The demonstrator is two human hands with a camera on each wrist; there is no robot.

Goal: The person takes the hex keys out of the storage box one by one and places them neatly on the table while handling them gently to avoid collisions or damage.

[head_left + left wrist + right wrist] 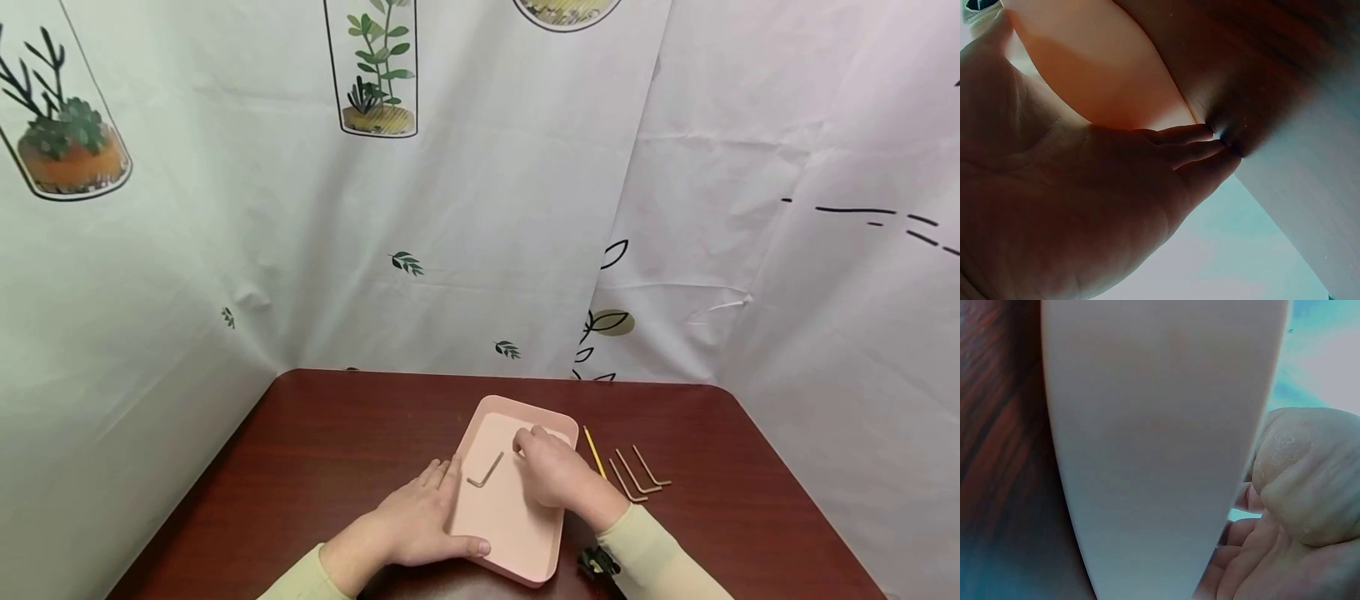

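A shallow pink tray (504,533) lies at a slant on the table. My left hand (420,517) rests along its left side with straight fingers, the thumb reaching over the rim near the front corner. In the left wrist view, the fingertips (1225,147) come down at the table beside the tray wall (1110,75). Inside the tray lies an L-shaped hex key (489,472). My right hand (546,468) is over the tray's right half, fingers bent downward. In the right wrist view, the tray (1160,437) partly hides those fingers; I cannot tell whether they hold anything.
Right of the tray, three more hex keys (643,483) lie side by side on the dark red table (337,442). A yellow pencil (594,450) is between them and the tray. A small black object (597,562) sits by the right sleeve. Patterned cloth walls (480,208) surround the table.
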